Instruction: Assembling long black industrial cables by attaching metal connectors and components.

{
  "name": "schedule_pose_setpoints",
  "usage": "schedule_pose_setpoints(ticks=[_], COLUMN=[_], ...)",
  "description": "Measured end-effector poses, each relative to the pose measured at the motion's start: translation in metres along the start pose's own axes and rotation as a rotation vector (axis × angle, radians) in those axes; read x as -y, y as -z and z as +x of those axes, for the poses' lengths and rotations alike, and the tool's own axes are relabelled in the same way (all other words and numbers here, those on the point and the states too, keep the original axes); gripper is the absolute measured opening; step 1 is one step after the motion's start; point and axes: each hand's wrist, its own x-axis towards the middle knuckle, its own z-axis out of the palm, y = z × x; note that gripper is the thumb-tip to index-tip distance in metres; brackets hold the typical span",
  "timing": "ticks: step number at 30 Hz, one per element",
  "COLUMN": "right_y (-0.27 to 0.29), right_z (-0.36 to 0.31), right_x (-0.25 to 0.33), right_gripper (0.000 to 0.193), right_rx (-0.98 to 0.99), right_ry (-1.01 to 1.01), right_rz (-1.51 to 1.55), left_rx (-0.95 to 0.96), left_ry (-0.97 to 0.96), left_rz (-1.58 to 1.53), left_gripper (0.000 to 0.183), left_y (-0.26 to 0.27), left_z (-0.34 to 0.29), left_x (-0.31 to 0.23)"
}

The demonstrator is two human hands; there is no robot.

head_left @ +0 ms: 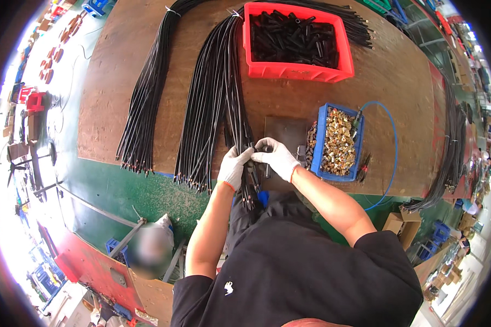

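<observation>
Both my hands wear white gloves and meet at the table's near edge, over the loose ends of a bundle of black cables [215, 92]. My left hand [233, 168] is closed, pinching a black cable among the strands. Fingertips of my right hand [278, 159] press together beside the left ones. A short black tube [267, 172] shows below the right hand and seems held in it; the fingers partly hide it. Several cable ends with small metal tips hang past the edge toward my lap.
A second black cable bundle [147, 109] lies to the left. At the back, a red bin [300, 71] holds black tubes. Right of my hands, a blue bin [319, 141] holds brass-coloured metal fittings. Beside it curves a blue hose [395, 141]; pliers [364, 168] lie near.
</observation>
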Motion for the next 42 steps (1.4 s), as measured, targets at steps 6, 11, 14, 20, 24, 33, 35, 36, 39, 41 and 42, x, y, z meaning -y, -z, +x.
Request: schedule_pose_setpoints(ticks=[6, 11, 14, 20, 24, 33, 35, 36, 39, 41, 42], right_y=[0.010, 0.021, 0.024, 0.023, 0.027, 0.040, 0.037, 0.035, 0.027, 0.022, 0.019], right_z=[-0.013, -0.044, -0.066, -0.096, -0.114, -0.134, -0.137, -0.137, -0.134, -0.131, -0.128], right_x=[-0.014, -0.036, -0.037, -0.039, -0.041, -0.045, -0.034, -0.034, -0.043, -0.048, -0.049], right_gripper=[0.029, 0.031, 0.031, 0.033, 0.033, 0.033, 0.034, 0.034, 0.037, 0.036, 0.036], right_rx=[-0.002, 0.051, 0.083, 0.214, 0.236, 0.289, 0.280, 0.282, 0.239, 0.214, 0.186], right_ry=[0.025, -0.021, -0.020, -0.074, -0.155, -0.112, -0.304, -0.302, -0.250, -0.265, -0.283], right_rz=[0.119, 0.087, -0.012, -0.125, -0.129, -0.207, -0.112, -0.113, -0.064, -0.041, -0.019], left_rx=[0.022, -0.011, -0.007, 0.102, 0.105, 0.018, 0.026, 0.025, 0.020, 0.034, 0.030], left_ry=[0.129, 0.132, 0.163, 0.235, 0.180, 0.095, 0.074, 0.071, 0.093, 0.114, 0.111], left_rz=[-0.100, -0.130, -0.215, -0.113, -0.146, -0.115, -0.108, -0.107, -0.079, -0.098, -0.098], left_gripper=[0.010, 0.010, 0.012, 0.013, 0.011, 0.009, 0.010, 0.010, 0.011, 0.011, 0.011], left_y=[0.012, 0.035, 0.035, 0.026, 0.021, 0.006, 0.007, 0.008, 0.008, 0.008, 0.008], left_z=[-0.003, 0.004, 0.005, -0.007, -0.004, -0.010, -0.009, -0.009, -0.009, -0.008, -0.007], left_x=[-0.006, 0.003, 0.005, 0.006, 0.019, 0.023, 0.025, 0.025, 0.021, 0.022, 0.022])
